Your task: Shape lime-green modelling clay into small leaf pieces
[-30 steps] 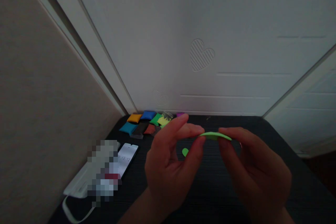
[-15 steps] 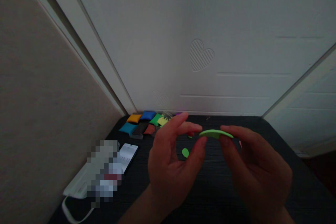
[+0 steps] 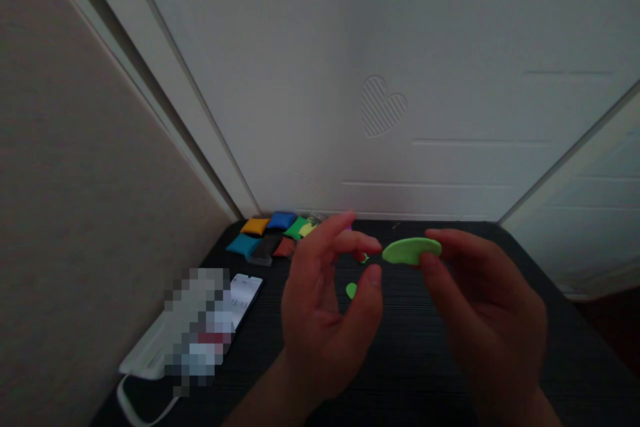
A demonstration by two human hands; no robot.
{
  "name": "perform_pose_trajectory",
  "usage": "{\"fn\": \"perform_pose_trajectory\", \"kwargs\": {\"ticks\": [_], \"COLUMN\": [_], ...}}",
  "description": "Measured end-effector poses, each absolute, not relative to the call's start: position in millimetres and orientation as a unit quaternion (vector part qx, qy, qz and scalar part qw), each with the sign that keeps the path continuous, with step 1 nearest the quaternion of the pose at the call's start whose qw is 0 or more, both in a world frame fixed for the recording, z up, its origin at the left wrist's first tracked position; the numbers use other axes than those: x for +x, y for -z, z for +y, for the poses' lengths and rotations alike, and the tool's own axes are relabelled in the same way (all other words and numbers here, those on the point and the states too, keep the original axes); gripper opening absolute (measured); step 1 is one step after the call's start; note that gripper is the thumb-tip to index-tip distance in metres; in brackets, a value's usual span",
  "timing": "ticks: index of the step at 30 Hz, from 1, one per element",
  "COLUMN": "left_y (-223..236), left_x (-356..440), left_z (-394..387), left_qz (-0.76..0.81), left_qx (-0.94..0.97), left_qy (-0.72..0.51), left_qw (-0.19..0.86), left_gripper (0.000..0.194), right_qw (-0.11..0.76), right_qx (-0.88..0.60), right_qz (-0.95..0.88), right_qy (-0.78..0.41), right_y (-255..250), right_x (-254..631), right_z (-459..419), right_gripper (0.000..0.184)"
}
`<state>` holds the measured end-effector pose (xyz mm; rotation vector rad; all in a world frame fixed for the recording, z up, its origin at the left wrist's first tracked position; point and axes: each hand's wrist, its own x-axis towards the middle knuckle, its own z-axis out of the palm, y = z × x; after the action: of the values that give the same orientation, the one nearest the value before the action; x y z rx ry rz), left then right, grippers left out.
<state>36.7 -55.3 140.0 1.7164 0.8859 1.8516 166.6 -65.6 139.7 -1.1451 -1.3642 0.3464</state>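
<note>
A flattened oval piece of light green modelling clay is held up over the table, its broad face tilted toward me. My right hand pinches its right end between thumb and fingers. At the other end, my left hand has its thumb and index finger apart; the index fingertip is very near the clay's left tip, and I cannot tell whether it touches. A smaller green clay piece lies on the table behind the left thumb. Farther back, another small green bit is partly hidden by the left fingers.
Coloured clay packets, among them a blue one, a teal one and an orange one, lie at the dark table's back left. A phone and a pale strapped item, partly pixelated, lie at left. A white panel rises behind.
My left thumb has come off the clay and dropped away from the index finger. My right hand has tilted the clay, so more of its flat face shows.
</note>
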Motion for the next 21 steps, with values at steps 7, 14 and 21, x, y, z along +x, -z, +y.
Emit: {"fn": "perform_pose_trajectory", "kwargs": {"ticks": [7,14,21], "left_y": [-136.7,-135.2,-135.0], "left_x": [37.4,36.6,36.4], "left_z": [-50.6,-49.8,-50.5], "left_qz": [0.307,0.296,0.286], "left_qx": [0.664,0.671,0.67], "left_qy": [-0.654,-0.648,-0.65], "left_qw": [0.192,0.205,0.217], "left_gripper": [0.061,0.059,0.057], "right_qw": [0.62,0.628,0.633], "right_qx": [-0.453,-0.442,-0.407], "right_qz": [-0.582,-0.561,-0.541], "right_qy": [-0.266,-0.31,-0.374], "right_y": [-141.0,-142.4,-141.2], "right_x": [169.8,168.5,170.5], "right_z": [-61.6,-60.9,-59.2], "right_gripper": [0.025,0.022,0.023]}}
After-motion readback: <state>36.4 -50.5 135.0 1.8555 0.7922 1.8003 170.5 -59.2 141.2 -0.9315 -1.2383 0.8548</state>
